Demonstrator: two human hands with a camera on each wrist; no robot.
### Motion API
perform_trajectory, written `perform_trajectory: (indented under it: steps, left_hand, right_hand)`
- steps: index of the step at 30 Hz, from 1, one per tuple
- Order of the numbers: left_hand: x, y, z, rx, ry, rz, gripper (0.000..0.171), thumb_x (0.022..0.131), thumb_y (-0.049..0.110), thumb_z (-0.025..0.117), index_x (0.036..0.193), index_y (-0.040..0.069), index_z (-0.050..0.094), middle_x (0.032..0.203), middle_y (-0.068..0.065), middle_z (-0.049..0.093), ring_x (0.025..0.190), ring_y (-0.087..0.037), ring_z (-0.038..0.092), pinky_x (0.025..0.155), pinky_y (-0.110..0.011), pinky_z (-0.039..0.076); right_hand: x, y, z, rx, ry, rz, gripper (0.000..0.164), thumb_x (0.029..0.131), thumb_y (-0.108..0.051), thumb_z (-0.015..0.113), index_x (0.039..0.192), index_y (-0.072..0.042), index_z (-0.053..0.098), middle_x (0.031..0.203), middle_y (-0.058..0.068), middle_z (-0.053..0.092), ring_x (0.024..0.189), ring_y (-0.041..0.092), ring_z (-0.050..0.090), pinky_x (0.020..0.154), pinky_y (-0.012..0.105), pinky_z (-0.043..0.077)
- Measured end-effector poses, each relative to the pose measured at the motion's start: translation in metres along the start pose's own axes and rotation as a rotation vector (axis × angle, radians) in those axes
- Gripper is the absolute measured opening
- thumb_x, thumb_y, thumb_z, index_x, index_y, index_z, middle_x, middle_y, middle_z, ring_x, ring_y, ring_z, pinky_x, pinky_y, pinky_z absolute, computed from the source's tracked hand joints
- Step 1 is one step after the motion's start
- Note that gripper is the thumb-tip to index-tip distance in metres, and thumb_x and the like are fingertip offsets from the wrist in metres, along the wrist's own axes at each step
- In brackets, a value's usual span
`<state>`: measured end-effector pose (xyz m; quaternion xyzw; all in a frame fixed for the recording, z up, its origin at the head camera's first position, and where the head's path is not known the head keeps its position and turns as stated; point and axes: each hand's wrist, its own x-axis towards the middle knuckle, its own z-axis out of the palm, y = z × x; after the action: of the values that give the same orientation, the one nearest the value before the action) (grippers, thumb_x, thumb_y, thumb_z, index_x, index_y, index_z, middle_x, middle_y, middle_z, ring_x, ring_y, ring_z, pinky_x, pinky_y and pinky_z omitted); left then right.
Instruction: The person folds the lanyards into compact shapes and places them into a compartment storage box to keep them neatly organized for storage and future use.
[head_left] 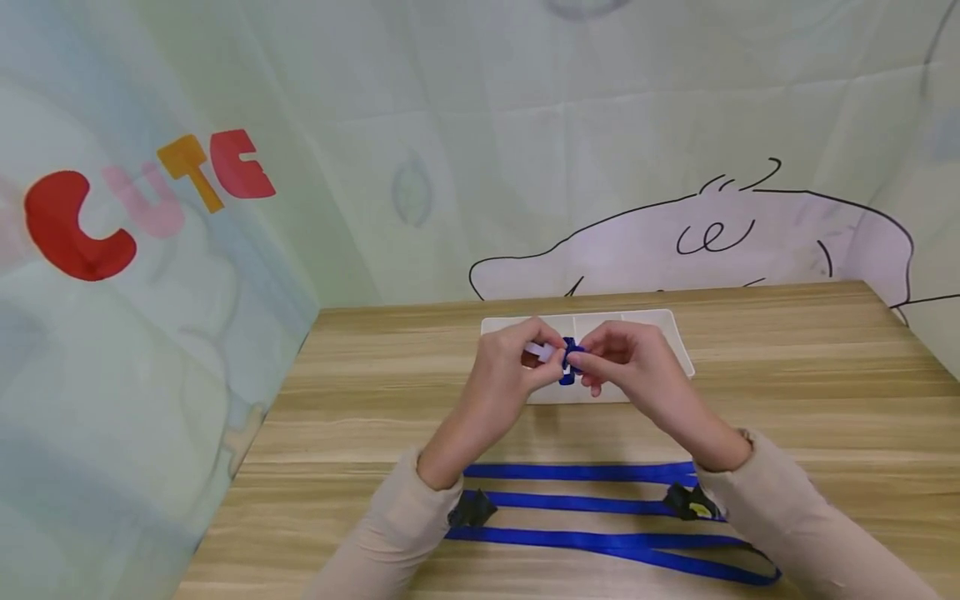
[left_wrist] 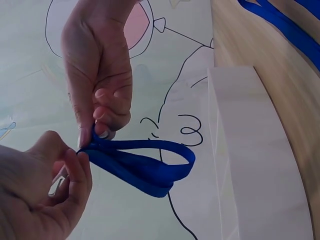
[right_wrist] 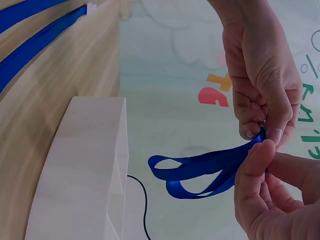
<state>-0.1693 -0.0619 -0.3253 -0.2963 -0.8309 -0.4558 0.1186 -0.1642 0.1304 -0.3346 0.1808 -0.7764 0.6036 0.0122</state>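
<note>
A blue lanyard (left_wrist: 135,170), its strap folded into loops, is held up above a white tray (head_left: 678,350). My left hand (head_left: 506,362) pinches the gathered strap between thumb and fingers. A pale, narrow piece (head_left: 538,352) shows within that hand. From the other side my right hand (head_left: 633,358) pinches the strap at the same spot. In the right wrist view the fingertips of both hands meet at the gathered end, and the loops (right_wrist: 200,167) hang free. Fingers hide the end of the strap.
More blue straps (head_left: 585,472) lie across the wooden table (head_left: 360,417) under the forearms. Two black pieces, one at the left (head_left: 472,508) and one at the right (head_left: 688,502), lie among them. A printed curtain (head_left: 420,167) stands behind the table.
</note>
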Motion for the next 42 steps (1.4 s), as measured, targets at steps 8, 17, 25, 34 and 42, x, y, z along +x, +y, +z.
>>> perform_trajectory:
  steps: [8, 17, 25, 34, 42]
  left_hand:
    - [0.0, 0.001, 0.001, 0.007, 0.039, 0.04, 0.007, 0.09, 0.001, 0.072, 0.096, 0.002, 0.068, 0.094, -0.007, 0.072, 0.083, -0.016, 0.069, 0.071, -0.017, 0.056]
    - [0.0, 0.002, -0.002, 0.024, 0.04, 0.04, 0.013, 0.09, 0.006, 0.074, 0.102, 0.001, 0.072, 0.099, -0.008, 0.073, 0.085, -0.016, 0.07, 0.073, -0.017, 0.056]
    - [0.001, 0.005, -0.004, 0.027, 0.027, 0.075, 0.025, 0.081, 0.01, 0.082, 0.102, 0.0, 0.071, 0.098, -0.008, 0.072, 0.087, -0.017, 0.07, 0.073, -0.015, 0.055]
    - [-0.001, 0.006, -0.006, 0.086, 0.046, 0.063, 0.012, 0.088, 0.01, 0.077, 0.097, 0.005, 0.071, 0.095, -0.004, 0.071, 0.086, -0.013, 0.067, 0.071, -0.016, 0.055]
    - [-0.001, 0.003, -0.006, 0.024, 0.088, 0.018, 0.006, 0.087, 0.002, 0.074, 0.091, 0.005, 0.07, 0.09, -0.004, 0.072, 0.079, -0.014, 0.068, 0.066, -0.018, 0.056]
  right_hand:
    - [-0.001, 0.0, 0.004, 0.214, 0.003, 0.024, 0.013, 0.094, -0.003, 0.067, 0.101, 0.008, 0.068, 0.088, 0.018, 0.07, 0.069, 0.025, 0.069, 0.073, 0.036, 0.06]
    - [-0.001, 0.0, 0.006, 0.302, -0.016, 0.042, 0.02, 0.099, -0.006, 0.061, 0.103, 0.014, 0.066, 0.088, 0.012, 0.071, 0.079, 0.021, 0.07, 0.087, 0.033, 0.057]
    - [-0.003, -0.003, 0.004, 0.354, -0.026, 0.094, 0.021, 0.101, -0.005, 0.057, 0.106, 0.014, 0.065, 0.097, 0.008, 0.071, 0.088, 0.019, 0.07, 0.093, 0.03, 0.053]
    - [-0.006, -0.004, 0.004, 0.366, -0.115, 0.072, 0.021, 0.098, 0.004, 0.058, 0.116, 0.015, 0.063, 0.105, 0.008, 0.072, 0.096, 0.019, 0.069, 0.095, 0.029, 0.052]
    - [-0.004, 0.0, 0.015, -0.112, 0.085, -0.238, 0.033, 0.076, -0.002, 0.086, 0.104, -0.002, 0.068, 0.105, 0.006, 0.066, 0.09, 0.021, 0.062, 0.077, 0.028, 0.054]
